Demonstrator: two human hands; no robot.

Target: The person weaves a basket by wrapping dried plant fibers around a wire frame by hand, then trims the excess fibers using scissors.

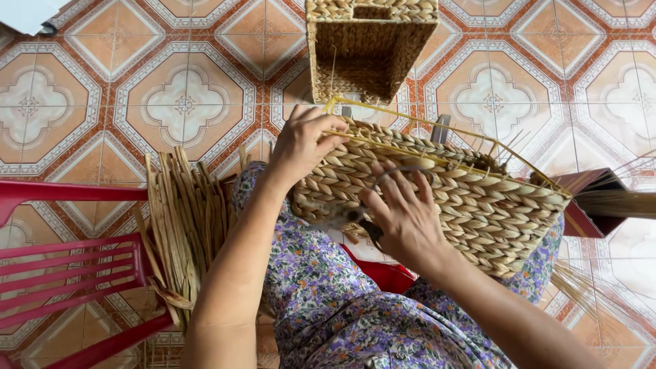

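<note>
We see a half-woven basket (444, 198) resting on our lap (its yellow wire frame (437, 130) is bare along the top edge). Our left hand (301, 147) grips its near corner, our right hand (403, 215) presses flat, fingers spread, against the woven side. Loose reeds (181, 225) lie beside a red chair (68, 266).

half-woven straw basket (437, 198) tilted on lap

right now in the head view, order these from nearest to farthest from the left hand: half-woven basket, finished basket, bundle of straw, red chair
1. half-woven basket: under the left hand, which grips its rim.
2. finished basket: just above, on the tiled floor.
3. bundle of straw: lower left, by the knee; close to the finished basket's rank.
4. red chair: far left.
</note>
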